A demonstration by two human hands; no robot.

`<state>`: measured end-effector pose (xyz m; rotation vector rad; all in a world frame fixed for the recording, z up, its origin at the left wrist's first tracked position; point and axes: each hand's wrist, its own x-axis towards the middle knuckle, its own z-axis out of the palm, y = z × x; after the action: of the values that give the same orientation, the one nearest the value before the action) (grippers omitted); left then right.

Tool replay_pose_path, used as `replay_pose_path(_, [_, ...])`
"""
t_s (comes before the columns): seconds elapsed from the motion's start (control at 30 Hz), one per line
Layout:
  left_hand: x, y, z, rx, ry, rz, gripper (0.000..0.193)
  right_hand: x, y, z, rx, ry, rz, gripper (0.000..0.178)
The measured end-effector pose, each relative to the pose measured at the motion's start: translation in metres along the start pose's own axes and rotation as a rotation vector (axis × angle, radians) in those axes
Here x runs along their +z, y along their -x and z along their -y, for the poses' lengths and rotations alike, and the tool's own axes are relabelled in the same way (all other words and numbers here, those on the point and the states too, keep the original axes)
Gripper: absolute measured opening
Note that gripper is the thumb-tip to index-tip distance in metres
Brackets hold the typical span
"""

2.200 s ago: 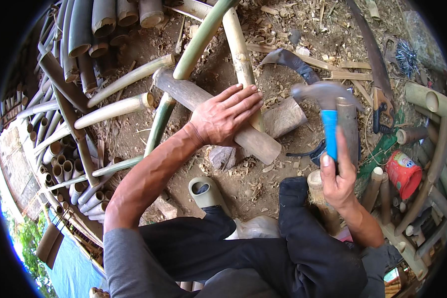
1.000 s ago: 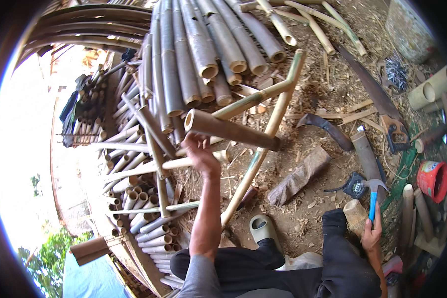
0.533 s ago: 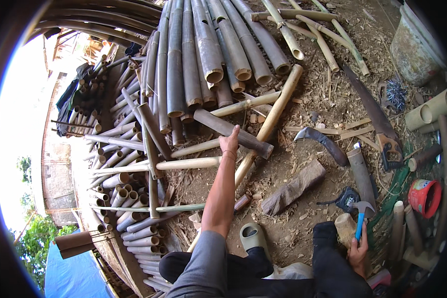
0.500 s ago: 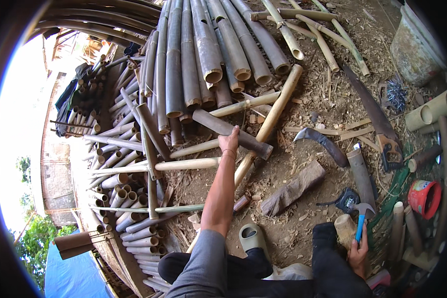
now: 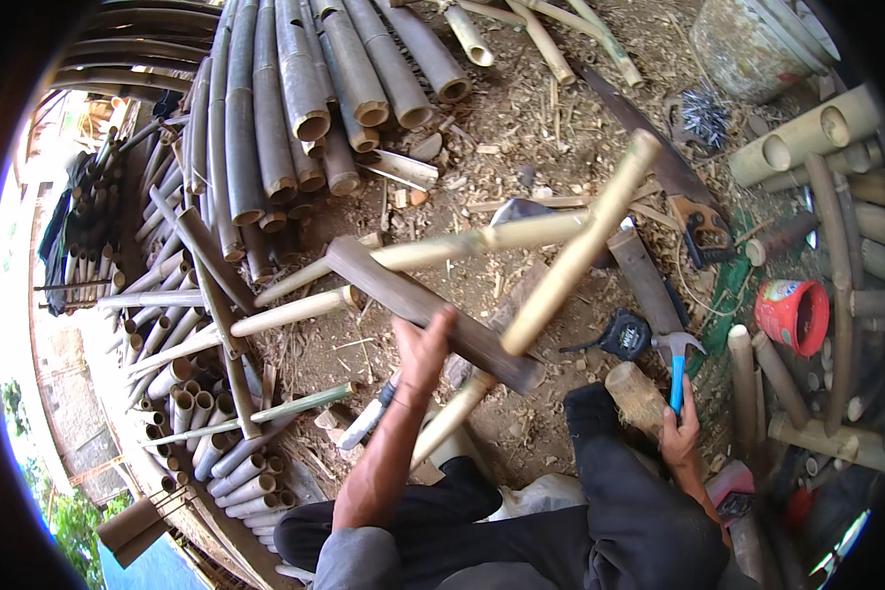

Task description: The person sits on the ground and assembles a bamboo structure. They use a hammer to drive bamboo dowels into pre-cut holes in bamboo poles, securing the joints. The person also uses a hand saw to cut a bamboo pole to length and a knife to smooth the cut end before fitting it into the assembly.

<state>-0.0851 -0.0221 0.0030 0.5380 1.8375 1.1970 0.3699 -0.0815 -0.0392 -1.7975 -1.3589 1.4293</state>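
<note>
My left hand (image 5: pixel 425 349) is closed around a dark bamboo piece (image 5: pixel 388 285), held slanting in front of me. Near its right end a pale bamboo pole (image 5: pixel 585 251) meets it and continues below; whether it runs through cannot be told. Another pale pole (image 5: pixel 521 232) crosses beyond the dark piece. In my right hand (image 5: pixel 678 433), beside my knee, is a claw hammer (image 5: pixel 678 379) with a blue handle, its head pointing up. Just left of that hand stands a short wooden block (image 5: pixel 635 395). A bladed tool (image 5: pixel 369 418) lies by my left forearm.
Long dark bamboo poles (image 5: pixel 295 88) lie at the far left, above stacked cut tubes (image 5: pixel 197 413). Rightward are a handsaw (image 5: pixel 700 226), a tape measure (image 5: pixel 624 336), a red pot (image 5: pixel 792 315), a large bucket (image 5: pixel 757 49) and bamboo offcuts (image 5: pixel 806 138). Wood chips cover the ground.
My left hand has drawn the dark bamboo piece nearer, with the pale poles shifting along. The view has swung rightward. My right hand still holds the hammer.
</note>
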Motion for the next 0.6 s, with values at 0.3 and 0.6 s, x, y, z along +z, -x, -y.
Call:
replay_pose_path(0.3, [0.051, 0.053, 0.082, -0.118, -0.362, 0.038, 0.065, -0.005, 0.01, -0.013, -0.195, 0.133, -0.207, 0.061])
replay_pose_path(0.6, [0.106, 0.047, 0.013, 0.548, -0.684, 0.455, 0.022, 0.003, -0.038, -0.019, -0.176, 0.535, -0.545, 0.041])
